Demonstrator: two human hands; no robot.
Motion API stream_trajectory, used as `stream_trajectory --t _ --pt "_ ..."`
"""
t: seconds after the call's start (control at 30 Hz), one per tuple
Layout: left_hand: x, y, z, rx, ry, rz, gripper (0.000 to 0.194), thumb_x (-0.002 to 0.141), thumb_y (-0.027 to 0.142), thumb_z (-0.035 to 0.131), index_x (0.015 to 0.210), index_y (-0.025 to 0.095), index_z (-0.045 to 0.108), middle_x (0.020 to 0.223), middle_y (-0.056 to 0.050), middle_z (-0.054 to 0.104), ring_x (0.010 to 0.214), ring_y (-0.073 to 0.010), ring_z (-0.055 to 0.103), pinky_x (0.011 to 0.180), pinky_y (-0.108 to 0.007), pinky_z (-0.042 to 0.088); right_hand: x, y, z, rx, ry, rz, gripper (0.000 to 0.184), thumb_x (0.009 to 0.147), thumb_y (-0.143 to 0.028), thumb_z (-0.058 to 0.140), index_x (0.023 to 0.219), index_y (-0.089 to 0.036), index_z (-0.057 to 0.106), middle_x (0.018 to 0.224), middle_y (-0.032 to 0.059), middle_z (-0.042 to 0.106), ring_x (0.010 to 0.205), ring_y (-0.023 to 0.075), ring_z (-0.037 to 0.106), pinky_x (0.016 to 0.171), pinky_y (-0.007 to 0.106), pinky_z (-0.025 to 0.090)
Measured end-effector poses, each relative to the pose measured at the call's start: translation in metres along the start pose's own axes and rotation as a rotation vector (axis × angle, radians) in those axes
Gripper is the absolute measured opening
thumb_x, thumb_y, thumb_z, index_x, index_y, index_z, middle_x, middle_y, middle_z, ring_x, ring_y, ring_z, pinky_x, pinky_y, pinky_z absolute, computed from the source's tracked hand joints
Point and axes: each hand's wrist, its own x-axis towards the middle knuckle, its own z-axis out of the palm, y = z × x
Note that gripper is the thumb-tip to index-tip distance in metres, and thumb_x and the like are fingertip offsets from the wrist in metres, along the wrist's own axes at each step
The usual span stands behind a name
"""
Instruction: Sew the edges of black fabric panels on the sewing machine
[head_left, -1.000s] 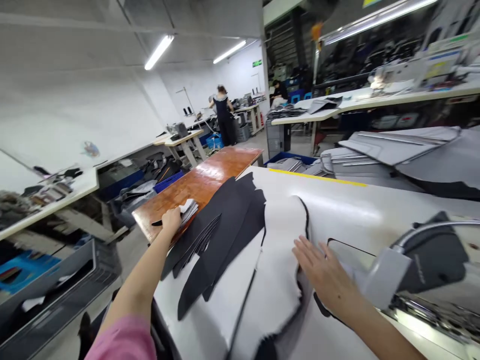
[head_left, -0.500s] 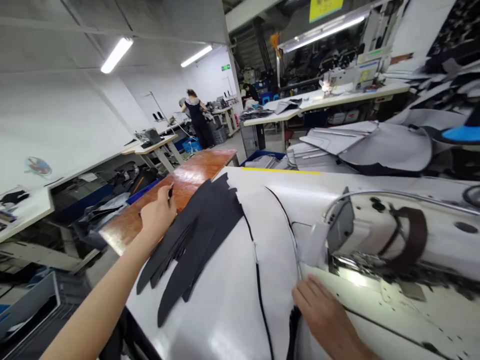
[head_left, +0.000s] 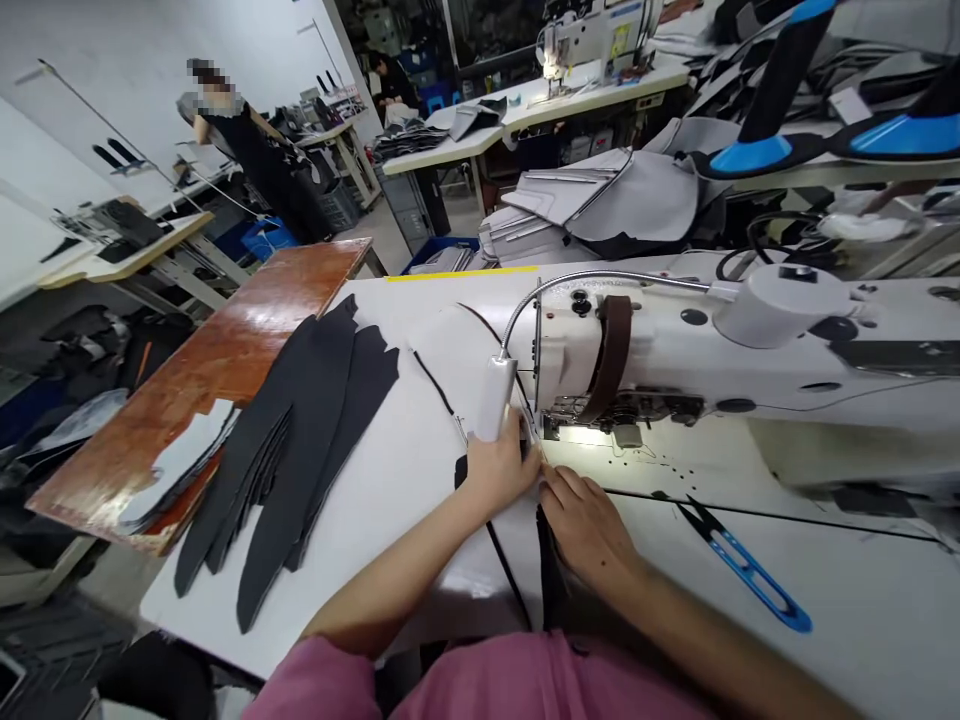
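Close beside the needle area of a white sewing machine [head_left: 660, 350], my two hands meet. My left hand [head_left: 499, 465] is closed with its fingertips together; a black piece of material [head_left: 460, 470] shows at its left side. My right hand [head_left: 589, 525] pinches the top of a black strip [head_left: 551, 570] that hangs toward my lap. What lies between the fingertips is mostly hidden. A lamp head [head_left: 496, 395] on a bendable neck partly overlaps my left hand. Thin black cord [head_left: 508, 575] runs across the white tabletop [head_left: 375, 500].
Dark fabric pieces [head_left: 315, 430] lie fanned on the left of the tabletop. Light grey cut pieces [head_left: 180, 465] rest on a wooden table [head_left: 247, 310]. Blue thread snips [head_left: 750, 570] lie to my right. Grey panels [head_left: 630, 200] are stacked behind the machine. A co-worker [head_left: 247, 150] stands far left.
My left hand has come from above the wooden table to the needle area, beside my right hand. The view has turned; light grey pieces and the snips now show.
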Motion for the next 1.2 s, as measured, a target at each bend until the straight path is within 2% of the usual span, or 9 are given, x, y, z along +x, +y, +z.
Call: stream_trajectory --t 0.1,0.23,0.37,0.5,0.63,0.77,0.87,1.07,1.2 --pt "0.014 0.004 0.003 -0.025 0.081 -0.076 0.023 0.083 0.027 0.055 0.105 0.02 0.051 0.107 -0.01 0.056 0.087 -0.0233 0.06 0.072 -0.036 0.05 0.006 0.008 0.007 0.013 -0.032 0.044 0.02 0.081 0.0 0.049 0.087 -0.014 0.063 0.119 0.0125 0.061 0.095 0.0222 0.051 0.076 0.033 0.041" --pt "0.035 0.008 0.014 -0.077 0.121 -0.005 0.007 0.084 0.018 0.05 0.086 0.018 0.057 0.097 -0.01 0.057 0.085 -0.0202 0.057 0.074 -0.032 0.05 0.017 0.02 0.011 -0.033 -0.051 0.095 0.025 0.085 -0.002 0.047 0.101 -0.012 0.062 0.127 0.0135 0.056 0.089 0.0217 0.05 0.071 0.034 0.039" --pt "0.044 0.011 0.026 -0.008 0.094 0.04 0.017 0.081 0.011 0.049 0.066 0.015 0.055 0.095 -0.013 0.057 0.081 -0.0199 0.055 0.074 -0.033 0.049 0.018 0.027 0.008 -0.083 0.0 0.109 0.024 0.084 -0.001 0.047 0.098 -0.012 0.063 0.123 0.0129 0.06 0.086 0.0216 0.048 0.071 0.034 0.036" --pt "0.039 0.015 0.03 0.019 0.098 -0.019 0.021 0.084 0.016 0.048 0.065 0.015 0.057 0.092 -0.013 0.057 0.075 -0.0181 0.053 0.073 -0.033 0.049 0.014 0.027 0.008 -0.101 0.034 0.079 0.018 0.083 -0.002 0.049 0.088 -0.012 0.063 0.113 0.0136 0.063 0.084 0.0218 0.048 0.071 0.034 0.035" --pt "0.034 0.018 0.027 0.024 0.109 -0.051 0.023 0.084 0.017 0.048 0.064 0.014 0.058 0.094 -0.011 0.058 0.082 -0.018 0.055 0.079 -0.031 0.049 0.01 0.027 0.011 -0.055 0.063 0.066 0.019 0.081 0.0 0.051 0.088 -0.012 0.062 0.108 0.0125 0.064 0.083 0.0215 0.047 0.072 0.034 0.035" --pt "0.038 0.018 0.02 0.022 0.081 -0.017 0.015 0.08 0.012 0.049 0.071 0.014 0.061 0.095 -0.011 0.059 0.089 -0.0205 0.056 0.083 -0.032 0.049 0.01 0.028 0.013 0.006 0.032 0.05 0.011 0.083 -0.005 0.054 0.083 -0.014 0.06 0.085 0.0085 0.063 0.08 0.0217 0.046 0.071 0.034 0.035" --pt "0.044 0.018 0.017 -0.001 0.063 0.015 0.013 0.076 0.008 0.052 0.08 0.015 0.062 0.096 -0.011 0.06 0.092 -0.0223 0.057 0.083 -0.033 0.049 0.012 0.028 0.014 0.015 0.018 0.056 0.007 0.084 -0.009 0.055 0.084 -0.014 0.061 0.082 0.0078 0.061 0.08 0.0221 0.047 0.07 0.035 0.036" --pt "0.033 0.017 0.006 -0.057 0.043 -0.049 0.014 0.084 0.016 0.051 0.095 0.015 0.06 0.108 -0.011 0.058 0.098 -0.0224 0.058 0.082 -0.032 0.05 0.01 0.024 0.014 -0.017 -0.005 0.053 0.022 0.086 -0.009 0.052 0.106 -0.008 0.061 0.122 0.0162 0.058 0.091 0.023 0.051 0.076 0.036 0.043" --pt "0.001 0.014 -0.01 -0.086 -0.053 -0.091 0.032 0.087 0.015 0.047 0.119 0.017 0.053 0.114 -0.009 0.059 0.096 -0.0201 0.06 0.08 -0.031 0.051 -0.003 0.011 0.013 -0.03 0.003 0.095 0.029 0.087 -0.008 0.048 0.114 -0.006 0.059 0.126 0.0159 0.056 0.113 0.0263 0.048 0.089 0.037 0.045"
